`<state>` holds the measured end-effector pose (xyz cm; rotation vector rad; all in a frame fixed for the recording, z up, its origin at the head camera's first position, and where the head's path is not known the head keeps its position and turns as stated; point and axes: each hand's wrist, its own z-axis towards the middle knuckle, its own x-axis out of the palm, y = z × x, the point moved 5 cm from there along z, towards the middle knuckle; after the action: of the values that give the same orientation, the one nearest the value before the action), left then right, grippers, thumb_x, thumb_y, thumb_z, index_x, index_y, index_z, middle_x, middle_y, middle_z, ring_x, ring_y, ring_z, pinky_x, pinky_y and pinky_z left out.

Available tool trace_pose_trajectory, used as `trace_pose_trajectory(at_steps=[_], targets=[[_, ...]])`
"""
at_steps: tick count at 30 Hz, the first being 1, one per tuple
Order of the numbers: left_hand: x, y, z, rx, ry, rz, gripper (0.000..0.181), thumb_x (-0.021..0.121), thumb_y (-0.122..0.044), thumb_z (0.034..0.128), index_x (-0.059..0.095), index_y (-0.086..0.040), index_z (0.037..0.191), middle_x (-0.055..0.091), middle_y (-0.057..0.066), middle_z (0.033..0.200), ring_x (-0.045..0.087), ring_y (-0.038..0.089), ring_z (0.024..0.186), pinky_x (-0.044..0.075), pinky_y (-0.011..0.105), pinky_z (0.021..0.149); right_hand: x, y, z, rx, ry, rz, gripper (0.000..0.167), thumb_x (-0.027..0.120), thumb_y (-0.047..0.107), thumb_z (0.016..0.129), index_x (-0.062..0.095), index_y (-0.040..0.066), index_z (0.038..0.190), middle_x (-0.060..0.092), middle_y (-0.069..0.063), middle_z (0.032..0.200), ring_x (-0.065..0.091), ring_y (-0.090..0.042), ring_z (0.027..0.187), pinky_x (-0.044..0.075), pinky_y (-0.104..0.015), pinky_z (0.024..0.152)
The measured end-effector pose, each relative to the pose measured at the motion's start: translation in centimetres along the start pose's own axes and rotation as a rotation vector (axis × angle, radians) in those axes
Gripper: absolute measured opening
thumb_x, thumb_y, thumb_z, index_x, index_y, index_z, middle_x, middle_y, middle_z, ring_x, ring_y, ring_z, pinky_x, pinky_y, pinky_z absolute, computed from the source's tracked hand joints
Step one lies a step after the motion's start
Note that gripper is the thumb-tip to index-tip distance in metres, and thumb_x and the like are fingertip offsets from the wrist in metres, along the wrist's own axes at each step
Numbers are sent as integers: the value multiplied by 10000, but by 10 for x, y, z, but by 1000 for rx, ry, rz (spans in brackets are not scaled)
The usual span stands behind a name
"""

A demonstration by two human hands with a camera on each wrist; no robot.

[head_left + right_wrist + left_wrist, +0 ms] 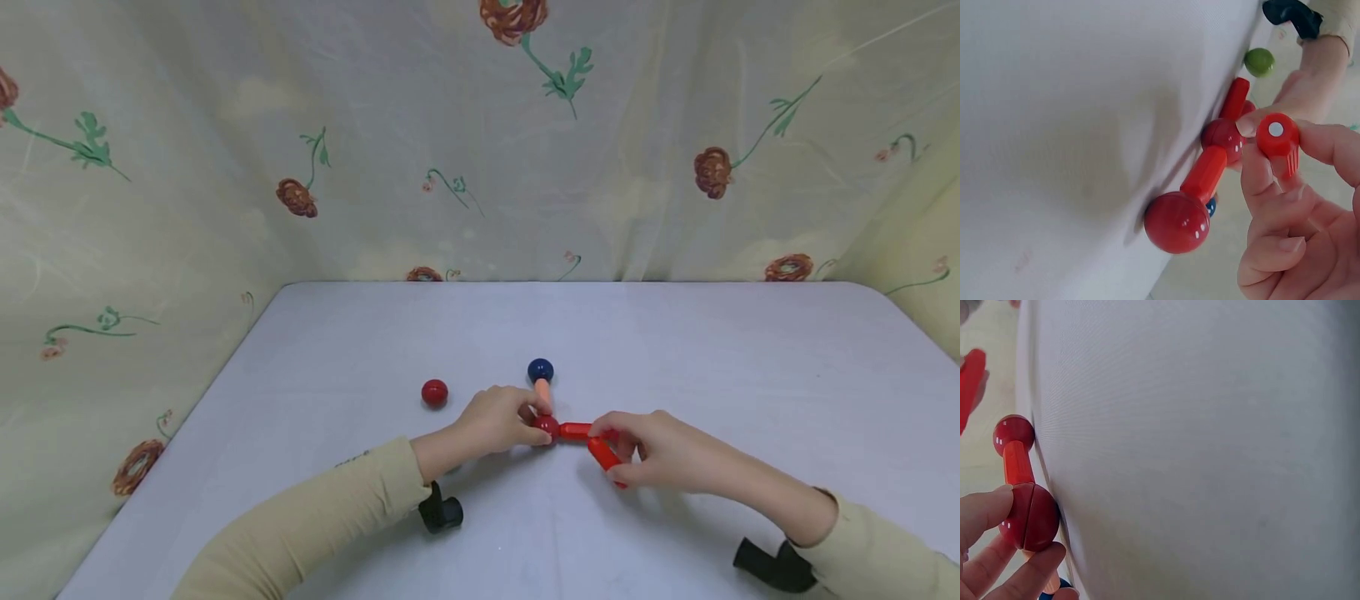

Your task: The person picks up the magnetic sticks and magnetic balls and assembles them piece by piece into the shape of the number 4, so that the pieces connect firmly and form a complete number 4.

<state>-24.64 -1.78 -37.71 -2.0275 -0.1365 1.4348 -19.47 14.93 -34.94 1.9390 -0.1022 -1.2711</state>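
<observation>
My left hand [498,419] pinches a red ball [547,429] at the joint of a ball-and-stick figure on the table. From that ball a peach stick [543,396] leads to a dark blue ball [540,370]. A red stick [575,431] leads to another red ball [1177,222], mostly hidden behind my right hand in the head view. Between thumb and fingers, my right hand [660,446] holds a loose red stick [603,454] just above the figure. Its end, with a white dot, faces the right wrist camera.
A separate red ball [434,392] lies left of the figure. In the right wrist view, a green ball [1260,62] and a further red stick [1236,98] show near my left hand. The white table [675,350] meets a flowered curtain [375,167] at the back.
</observation>
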Motion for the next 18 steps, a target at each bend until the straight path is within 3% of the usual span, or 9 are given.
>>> trace_pose_trajectory(at_steps=[8, 18], targets=[[0, 0, 0, 7, -8, 9, 317, 738, -277, 766, 657, -212, 1066, 653, -49, 863, 520, 81, 677, 390, 205, 550, -14, -7, 2, 74, -103, 81, 425, 674, 128, 792, 520, 60, 1183, 570, 1, 750, 488, -149, 655, 435, -236, 547], [0, 0, 1, 5, -8, 15, 316, 739, -283, 764, 657, -214, 1062, 647, -57, 848, 517, 84, 678, 381, 210, 557, -24, -20, 8, 162, -144, 224, 469, 643, 144, 827, 461, 14, 1239, 609, -35, 808, 551, -176, 726, 479, -305, 655]])
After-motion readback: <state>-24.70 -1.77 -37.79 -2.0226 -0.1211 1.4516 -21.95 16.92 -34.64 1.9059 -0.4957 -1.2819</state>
